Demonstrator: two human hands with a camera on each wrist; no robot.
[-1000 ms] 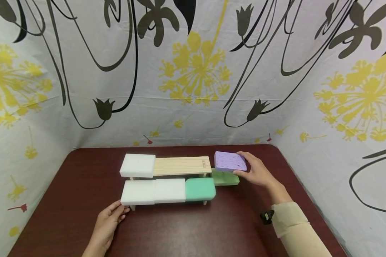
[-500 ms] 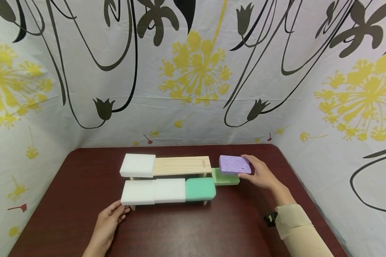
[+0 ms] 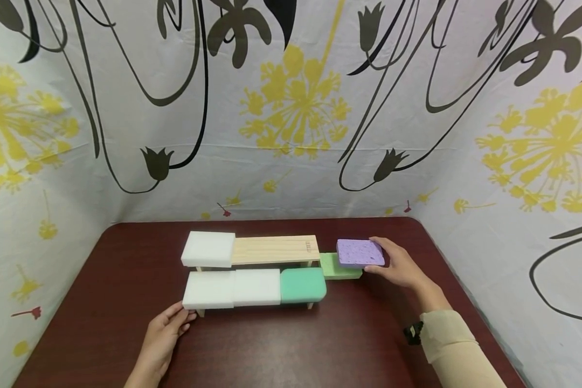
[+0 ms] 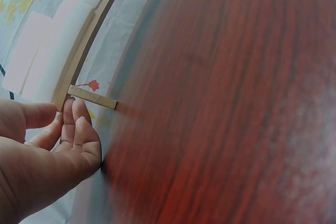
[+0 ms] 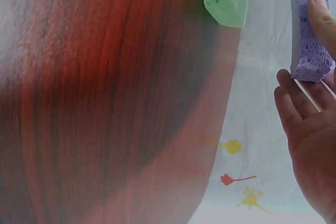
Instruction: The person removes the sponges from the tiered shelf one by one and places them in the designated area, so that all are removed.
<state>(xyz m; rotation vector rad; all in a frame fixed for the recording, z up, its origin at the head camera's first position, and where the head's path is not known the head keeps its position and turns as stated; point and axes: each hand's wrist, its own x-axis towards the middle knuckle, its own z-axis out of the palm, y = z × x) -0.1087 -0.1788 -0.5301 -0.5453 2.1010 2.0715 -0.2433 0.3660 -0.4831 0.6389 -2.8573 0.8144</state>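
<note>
My right hand (image 3: 402,267) pinches a purple sponge (image 3: 360,253) between thumb and fingers. It is raised and overlaps a light green sponge (image 3: 331,268) lying on the table in the head view; a gap shows between the two sponges in the right wrist view. At the lower left, my left hand (image 3: 162,335) grips the left end of the front wooden stand (image 4: 79,66), thumb at the board's end and fingers beside its leg (image 4: 93,97). On that stand sit two white blocks (image 3: 256,287) and a teal rounded block (image 3: 303,285), side by side.
Behind it is a second wooden stand (image 3: 274,250), its left end covered by a white block (image 3: 207,249). Everything rests on a dark red-brown table (image 3: 262,350). A flower-printed cloth (image 3: 281,199) encloses the back and sides.
My right hand has moved the purple sponge to the right and slightly nearer, away from the rear stand. My left hand and both stands have stayed in place.
</note>
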